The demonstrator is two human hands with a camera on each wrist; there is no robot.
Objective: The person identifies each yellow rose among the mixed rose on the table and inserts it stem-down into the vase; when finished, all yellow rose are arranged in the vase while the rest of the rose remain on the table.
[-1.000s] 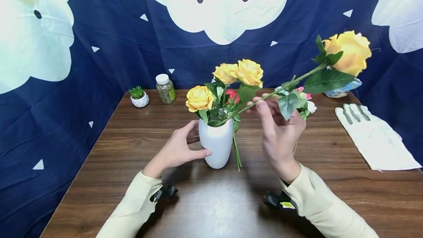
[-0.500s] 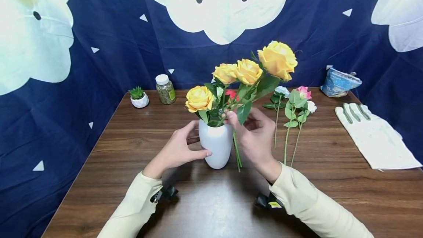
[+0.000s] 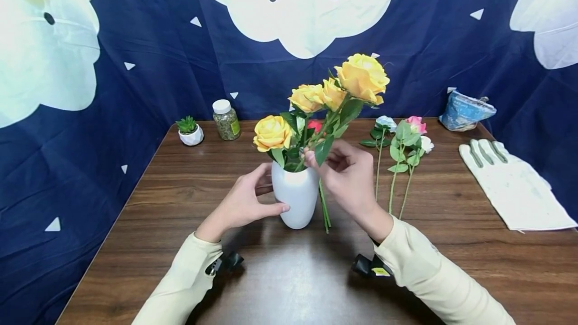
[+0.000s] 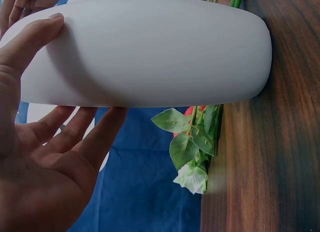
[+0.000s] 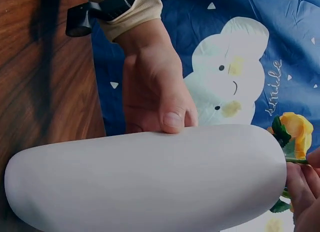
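Note:
A white vase [image 3: 295, 197] stands upright on the wooden table, holding three yellow roses [image 3: 273, 133]. My left hand [image 3: 244, 198] grips the vase's left side, thumb across its front and fingers behind. In the left wrist view the fingertips touch the vase wall [image 4: 165, 52]. Above the rim my right hand [image 3: 354, 177] pinches the green stem of another, larger yellow rose [image 3: 363, 78], which leans up to the right. The right wrist view shows that stem [image 5: 296, 161] between thumb and fingers at the vase mouth. Whether its lower end is inside the vase is hidden.
Behind the vase lie stems with a red flower [image 3: 314, 126]. To the right lie a blue rose [image 3: 386, 123], a pink rose [image 3: 416, 124] and a white rose [image 3: 426, 144]. Farther right are gloves [image 3: 515, 184] and a blue bag [image 3: 465, 111]; a jar [image 3: 227, 123] and succulent [image 3: 191, 134] stand back left.
My right hand has brought the large yellow rose left to the vase mouth, and its bloom now stands more upright. The left hand keeps its grip on the vase.

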